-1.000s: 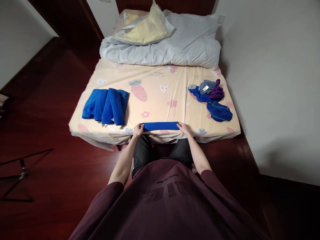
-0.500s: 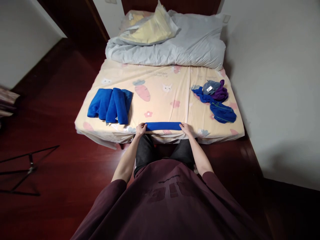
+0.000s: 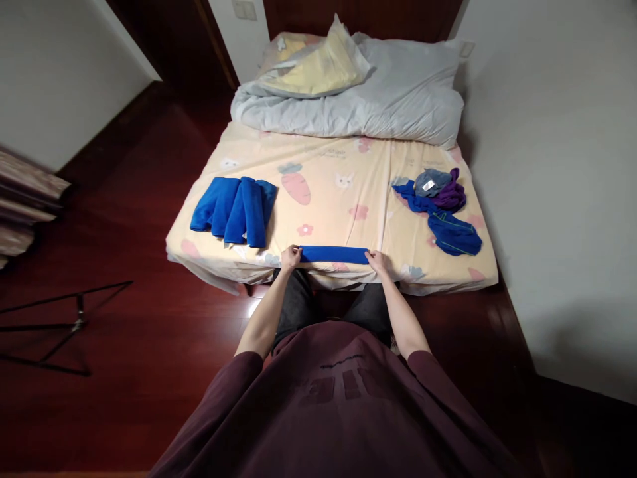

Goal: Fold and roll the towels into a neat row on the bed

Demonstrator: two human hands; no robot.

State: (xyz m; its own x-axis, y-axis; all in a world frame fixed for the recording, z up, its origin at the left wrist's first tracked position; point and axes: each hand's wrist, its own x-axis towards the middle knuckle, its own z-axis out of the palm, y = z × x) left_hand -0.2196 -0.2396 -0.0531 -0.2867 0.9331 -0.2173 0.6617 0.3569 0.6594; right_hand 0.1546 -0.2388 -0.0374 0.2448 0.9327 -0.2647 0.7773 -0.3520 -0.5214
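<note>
A blue towel (image 3: 334, 254), folded into a long narrow strip, stretches between my hands at the front edge of the bed. Its left end is pinched in my left hand (image 3: 291, 257), and my right hand (image 3: 377, 261) grips the right end. To the left, several folded blue towels (image 3: 233, 211) lie overlapping in a row. On the right side of the bed is a loose heap: a crumpled blue cloth with green edging (image 3: 454, 234), a purple cloth (image 3: 452, 192) and a grey-blue cloth (image 3: 428, 182) with a white tag.
The bed (image 3: 323, 219) has a patterned sheet. At its far end lie a bunched grey quilt (image 3: 398, 99) and a yellow pillow (image 3: 323, 70). Black stand legs (image 3: 77, 325) rest on the floor at left, near a curtain (image 3: 24, 199). A wall (image 3: 557, 199) runs along the right.
The whole view has shifted, so things appear further right and slightly lower. Both hands still hold the towel strip, which now slants slightly down to the right.
</note>
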